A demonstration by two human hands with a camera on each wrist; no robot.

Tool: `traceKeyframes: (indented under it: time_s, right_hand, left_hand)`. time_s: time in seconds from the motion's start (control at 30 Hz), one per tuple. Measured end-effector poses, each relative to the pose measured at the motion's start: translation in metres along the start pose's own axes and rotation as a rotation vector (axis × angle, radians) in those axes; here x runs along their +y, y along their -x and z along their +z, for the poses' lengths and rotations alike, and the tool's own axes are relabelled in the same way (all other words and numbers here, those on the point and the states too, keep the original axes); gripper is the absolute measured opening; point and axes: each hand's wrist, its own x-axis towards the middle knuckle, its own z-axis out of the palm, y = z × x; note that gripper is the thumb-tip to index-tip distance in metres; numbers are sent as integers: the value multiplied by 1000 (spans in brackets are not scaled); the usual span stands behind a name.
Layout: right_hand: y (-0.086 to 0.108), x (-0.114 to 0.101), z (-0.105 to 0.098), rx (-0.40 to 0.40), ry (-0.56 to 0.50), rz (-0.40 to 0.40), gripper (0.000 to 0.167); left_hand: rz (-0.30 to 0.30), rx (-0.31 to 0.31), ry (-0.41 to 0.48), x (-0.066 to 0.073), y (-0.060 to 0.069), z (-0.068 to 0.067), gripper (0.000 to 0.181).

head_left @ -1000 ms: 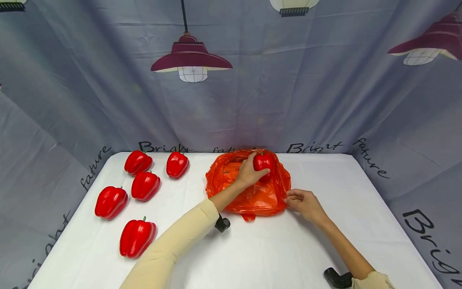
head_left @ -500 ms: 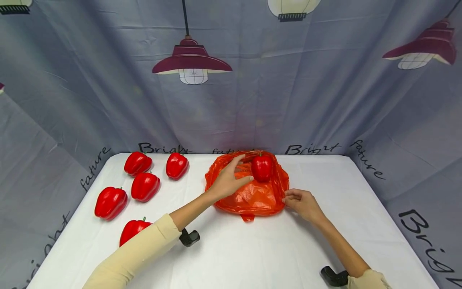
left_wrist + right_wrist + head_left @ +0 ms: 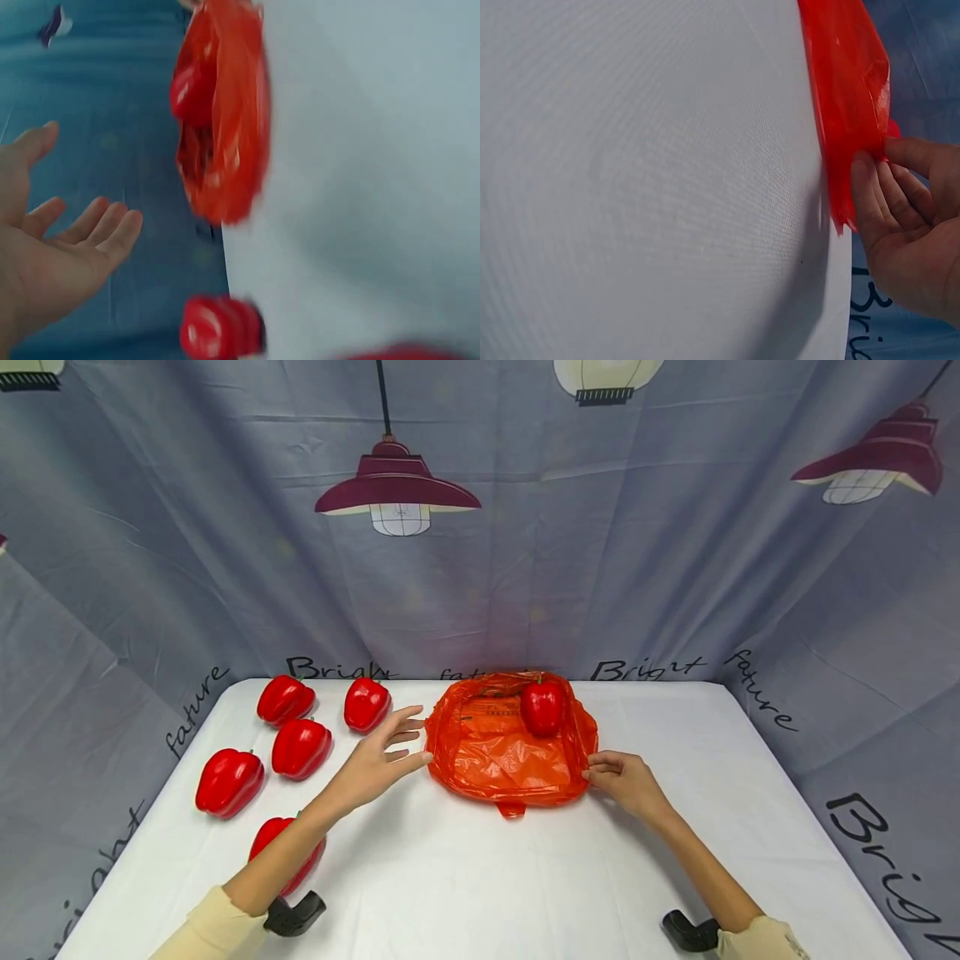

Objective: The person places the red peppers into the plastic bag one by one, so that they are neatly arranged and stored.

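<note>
An orange-red plastic bag (image 3: 510, 760) lies spread wide at the far middle of the table, with one red bell pepper (image 3: 542, 708) inside at its right. The left hand (image 3: 375, 762) is in the air between the bag and the loose peppers, fingers spread and holding nothing; the left wrist view shows its empty palm (image 3: 56, 262). At the bag's right edge the right hand (image 3: 626, 785) pinches the rim between thumb and fingers, as the right wrist view shows on the plastic (image 3: 847, 97).
Several red peppers lie on the left of the white table (image 3: 480, 877), among them one at the back (image 3: 367, 704), one farther left (image 3: 229, 782) and one partly behind the left forearm (image 3: 273, 835). A grey printed curtain (image 3: 495, 568) hangs behind the table.
The left hand has let go of the pepper in the bag and moved left, out of the bag. The right hand stays at the bag's right edge.
</note>
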Motion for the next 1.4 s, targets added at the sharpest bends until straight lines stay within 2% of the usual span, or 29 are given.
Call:
traceKeyframes:
  time_s: [0.2,0.33,0.47,0.63,0.7,0.8,0.97,1.1,1.17,1.4]
  right_hand:
    - [-1,1,0,-3,12,8,32]
    - [-1,1,-1,0,11,16,32]
    - [-1,2,-1,-2,23,25,33]
    - [-1,2,0,-12,23,30,32]
    - [-2,2,0,-11,18,31,32]
    - [-2,3,0,-10,0,30,33]
    - [-3,5,0,-12,-38,24,34]
    - [-3,5,0,-18,-51,19,34]
    - [-3,4,0,-18,-53,18,34]
    - [-3,5,0,-20,-51,28,34]
  left_hand:
    - [-43,71,-122,-14,48,-48,70]
    - [-44,57,-182,-21,75,-73,68]
    - [-96,17,-216,-31,100,-89,68]
    - [-232,-17,-243,-43,125,-101,71]
    - [-263,-11,-261,-47,131,-103,73]
    - [-265,9,-303,-53,134,-104,73]
    - [-222,50,-380,-61,131,-101,69]
    - [-216,84,-391,-66,132,-98,73]
    - [-231,97,-376,-68,133,-97,76]
    - [-346,138,-360,-75,137,-93,84]
